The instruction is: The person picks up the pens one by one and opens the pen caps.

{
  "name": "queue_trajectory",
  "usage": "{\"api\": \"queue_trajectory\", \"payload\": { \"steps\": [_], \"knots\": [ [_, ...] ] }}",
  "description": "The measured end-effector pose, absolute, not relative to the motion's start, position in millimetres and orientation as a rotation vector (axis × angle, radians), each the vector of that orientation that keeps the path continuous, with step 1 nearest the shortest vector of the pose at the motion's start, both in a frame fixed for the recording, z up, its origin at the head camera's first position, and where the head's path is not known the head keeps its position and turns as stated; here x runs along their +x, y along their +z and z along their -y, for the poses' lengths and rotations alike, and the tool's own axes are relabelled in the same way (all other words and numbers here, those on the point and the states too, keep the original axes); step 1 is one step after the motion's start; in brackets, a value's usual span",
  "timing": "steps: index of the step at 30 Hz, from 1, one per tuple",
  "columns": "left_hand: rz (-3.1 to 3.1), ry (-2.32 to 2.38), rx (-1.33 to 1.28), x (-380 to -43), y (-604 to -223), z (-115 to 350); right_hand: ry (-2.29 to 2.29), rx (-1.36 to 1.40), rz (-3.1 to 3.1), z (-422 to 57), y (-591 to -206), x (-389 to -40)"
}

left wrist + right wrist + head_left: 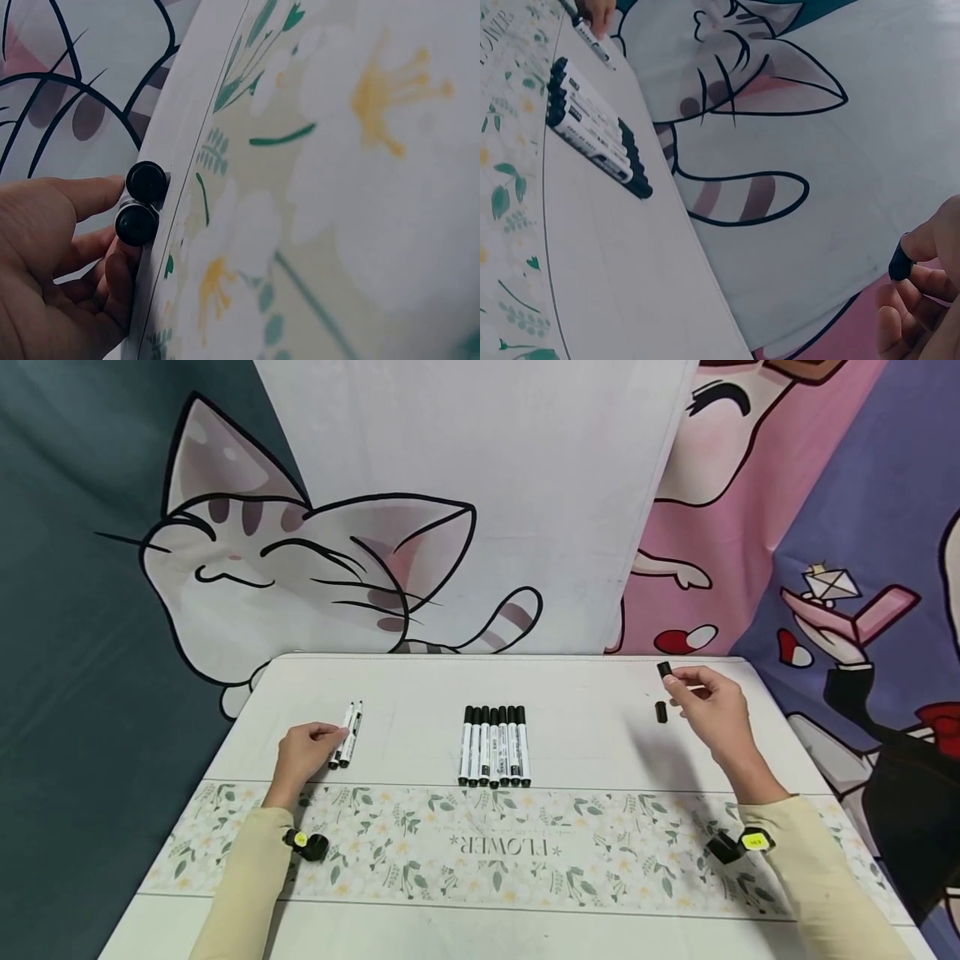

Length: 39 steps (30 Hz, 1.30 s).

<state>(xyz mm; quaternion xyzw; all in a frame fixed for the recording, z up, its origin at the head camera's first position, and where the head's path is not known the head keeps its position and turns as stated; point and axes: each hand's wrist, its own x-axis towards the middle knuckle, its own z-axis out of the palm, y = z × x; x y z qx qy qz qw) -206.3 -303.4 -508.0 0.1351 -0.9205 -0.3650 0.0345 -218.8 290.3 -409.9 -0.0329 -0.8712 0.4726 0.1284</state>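
Item layout, ref. landmark: row of seven white cylindrical marker pens w/ black caps (494, 746), lying side by side on the white counter (585, 752).

1. L. hand (303, 750): grip pinches at two slim white uncapped marker pens (347, 742), left of the row; whether it grasps one or both, can't tell. Both lie parallel, tips pointing away from the person.

2. R. hand (711, 706): grip pinches a small black plastic cap (664, 669) betw. thumb and fingers, above the counter, right of the row.

3. Second black cylindrical cap (661, 712): on counter, right of the row, just below the held cap in the head view. Upright or lying: can't tell.

Placement rationale (judgement): tight parallel lay prob. limits rolling; bare pens left and caps right of the row appear to be a sort by part.

Containers: no box or tray visible. Caps are the only hollow parts noted; those on the row cover the pens' far ends. Interiors of the two loose caps n/v.
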Motion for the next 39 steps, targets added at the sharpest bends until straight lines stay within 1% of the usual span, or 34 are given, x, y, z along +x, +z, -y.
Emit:
{"api": "queue_trajectory", "payload": {
  "steps": [9, 13, 23, 31, 39],
  "knots": [
    [2.717, -1.172, 0.486, -204, -505, 296, 1.373, -0.189, 2.54, -303, -415, -228],
    [2.652, -1.201, 0.473, -203, -499, 289, 1.377, -0.225, 2.552, -308, -419, -232],
    [2.649, -1.333, 0.211, -187, -485, 261, 1.381, -0.29, 2.565, -322, -439, -243],
    [2.713, -1.325, 0.108, -180, -484, 241, 1.335, -0.402, 2.619, -332, -461, -247],
    [2.744, -1.383, 0.014, -173, -481, 220, 1.282, -0.577, 2.673, -344, -479, -254]
  ]
}}
